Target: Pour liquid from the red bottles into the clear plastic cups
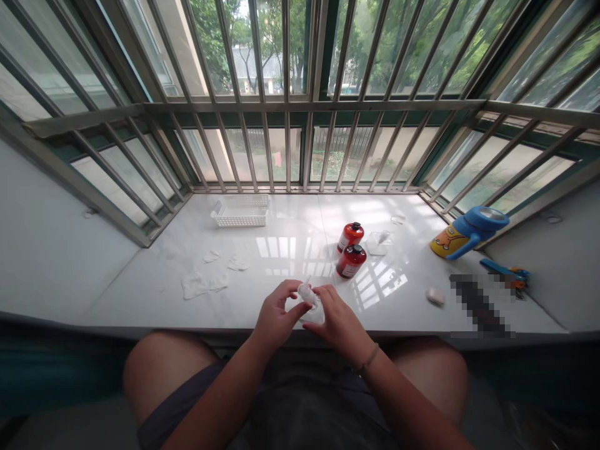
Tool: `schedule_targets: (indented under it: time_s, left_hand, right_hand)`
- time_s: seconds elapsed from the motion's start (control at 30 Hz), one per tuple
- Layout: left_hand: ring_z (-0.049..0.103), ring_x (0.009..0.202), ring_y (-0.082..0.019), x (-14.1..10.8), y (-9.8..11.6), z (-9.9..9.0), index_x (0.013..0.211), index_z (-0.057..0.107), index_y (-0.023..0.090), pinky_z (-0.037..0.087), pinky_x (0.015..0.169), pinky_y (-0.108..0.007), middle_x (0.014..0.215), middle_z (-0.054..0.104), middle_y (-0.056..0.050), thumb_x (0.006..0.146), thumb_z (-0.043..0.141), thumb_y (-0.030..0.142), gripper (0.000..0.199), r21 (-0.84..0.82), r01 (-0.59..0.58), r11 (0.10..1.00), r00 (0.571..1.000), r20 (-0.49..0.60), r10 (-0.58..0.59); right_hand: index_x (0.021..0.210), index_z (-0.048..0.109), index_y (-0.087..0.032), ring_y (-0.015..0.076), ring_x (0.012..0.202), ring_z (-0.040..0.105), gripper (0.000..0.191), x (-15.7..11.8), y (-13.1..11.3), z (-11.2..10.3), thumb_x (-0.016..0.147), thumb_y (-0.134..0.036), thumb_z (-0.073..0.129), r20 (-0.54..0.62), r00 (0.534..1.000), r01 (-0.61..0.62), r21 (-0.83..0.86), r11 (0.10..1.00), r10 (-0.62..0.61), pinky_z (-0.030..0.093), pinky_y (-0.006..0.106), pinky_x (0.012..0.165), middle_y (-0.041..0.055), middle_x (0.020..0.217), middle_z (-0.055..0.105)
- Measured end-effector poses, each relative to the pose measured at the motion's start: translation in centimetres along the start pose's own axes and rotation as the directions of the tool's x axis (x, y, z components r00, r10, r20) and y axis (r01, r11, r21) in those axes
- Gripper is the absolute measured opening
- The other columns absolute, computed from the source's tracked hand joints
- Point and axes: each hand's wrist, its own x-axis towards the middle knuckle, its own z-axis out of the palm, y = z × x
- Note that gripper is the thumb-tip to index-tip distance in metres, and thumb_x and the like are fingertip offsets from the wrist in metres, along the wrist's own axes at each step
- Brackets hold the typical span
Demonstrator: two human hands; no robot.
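Observation:
Close to the counter's front edge, both hands meet on a small clear bottle [316,312] with a whitish translucent top [305,292]. My left hand [277,315] has its thumb and fingers closed round the top. On the other side, my right hand [338,315] grips the bottle's body, its fingers curved along the right side. A thin clear piece sticks up beyond the top. Part of the bottle is hidden by the fingers. Just past my right hand stand two red bottles with black caps, the nearer one [351,261] partly covering the farther one [349,236].
A white mesh basket [241,220] sits at the back left. Crumpled tissue pieces [194,287] lie at left. Right of the red bottles is a clear square dish [379,245]. Farther right are a blue-and-yellow flask [462,234], a pale lump [435,296] and a pixelated dark object [478,306].

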Motion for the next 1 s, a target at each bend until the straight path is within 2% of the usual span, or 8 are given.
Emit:
schedule_targets:
  time_s: [0.2,0.37,0.57,0.67,0.73,0.8,0.9,1.0]
  left_hand:
    - [0.068,0.109,-0.027,0.1,0.6,-0.1,0.118,0.077,0.025,0.054,0.093,-0.038,0.116,0.075,-0.008,0.098,0.079,0.044,0.028,0.206,-0.044,0.977,0.999,-0.013,0.048]
    - [0.068,0.111,-0.026,-0.2,0.4,-0.1,0.117,0.076,0.025,0.055,0.100,-0.042,0.116,0.075,-0.008,0.099,0.078,0.039,0.023,0.263,-0.101,0.959,0.995,0.005,0.103]
    - [0.067,0.122,-0.028,-0.5,-1.4,0.1,0.122,0.076,0.027,0.055,0.109,-0.047,0.125,0.074,-0.009,0.098,0.078,0.030,0.025,0.329,-0.134,0.935,0.991,0.052,0.124]
    - [0.062,0.136,-0.031,-0.6,-2.8,0.0,0.137,0.070,0.029,0.049,0.119,-0.053,0.141,0.069,-0.010,0.092,0.083,0.028,0.047,0.360,-0.095,0.928,0.993,0.094,0.065]
    - [0.057,0.143,-0.034,-0.7,-3.7,-0.2,0.147,0.063,0.028,0.045,0.125,-0.057,0.150,0.064,-0.012,0.083,0.092,0.032,0.071,0.372,-0.032,0.928,0.992,0.122,-0.015]
    - [0.054,0.146,-0.036,-0.8,-4.4,-0.4,0.152,0.058,0.027,0.042,0.127,-0.058,0.155,0.060,-0.013,0.077,0.097,0.035,0.085,0.369,0.026,0.929,0.985,0.149,-0.086]
    - [0.054,0.147,-0.034,-0.8,-5.1,-0.6,0.152,0.057,0.028,0.041,0.128,-0.057,0.156,0.060,-0.012,0.083,0.091,0.030,0.077,0.362,0.057,0.930,0.975,0.182,-0.130]
    - [0.056,0.145,-0.032,-0.8,-5.4,-0.6,0.148,0.060,0.028,0.043,0.127,-0.055,0.152,0.062,-0.010,0.088,0.085,0.024,0.065,0.358,0.040,0.933,0.972,0.203,-0.119]
  right_hand:
    - [0.136,0.052,-0.026,0.0336,0.122,0.065,0.075,-0.1,0.5,0.6,0.075,-0.012,0.091,0.004,1.000,-0.006,-0.013,1.000,0.006,0.059,0.054,0.107,0.0096,0.130,0.059]
    - [0.136,0.054,-0.025,0.0334,0.122,0.066,0.075,-0.2,0.6,0.9,0.072,-0.011,0.091,-0.036,0.999,-0.009,0.014,1.000,0.009,0.059,0.053,0.107,0.0095,0.130,0.060]
    - [0.133,0.055,-0.026,0.0322,0.120,0.066,0.066,0.3,0.7,1.0,0.078,-0.013,0.087,-0.063,0.998,0.009,0.025,1.000,-0.008,0.060,0.052,0.105,0.0095,0.128,0.060]
    - [0.135,0.052,-0.024,0.0318,0.120,0.065,0.066,0.6,1.2,1.2,0.078,-0.007,0.082,-0.062,0.998,0.018,0.018,1.000,-0.017,0.060,0.051,0.105,0.0103,0.128,0.059]
    - [0.137,0.052,-0.024,0.0320,0.122,0.065,0.071,0.8,1.7,1.5,0.076,-0.004,0.081,-0.060,0.998,0.016,0.020,1.000,-0.014,0.059,0.052,0.107,0.0110,0.130,0.058]
    - [0.139,0.052,-0.024,0.0324,0.123,0.065,0.073,0.9,2.1,1.8,0.076,-0.006,0.083,-0.058,0.998,0.011,0.035,0.999,-0.009,0.059,0.052,0.108,0.0114,0.132,0.058]
    - [0.140,0.053,-0.024,0.0328,0.125,0.064,0.072,0.7,2.7,2.1,0.077,-0.010,0.084,-0.057,0.998,0.010,0.059,0.998,-0.007,0.058,0.053,0.110,0.0120,0.133,0.059]
    - [0.145,0.052,-0.025,0.0341,0.135,0.059,0.076,-0.1,3.1,1.9,0.078,-0.016,0.085,-0.037,0.999,0.021,0.089,0.996,-0.018,0.053,0.056,0.117,0.0136,0.140,0.058]
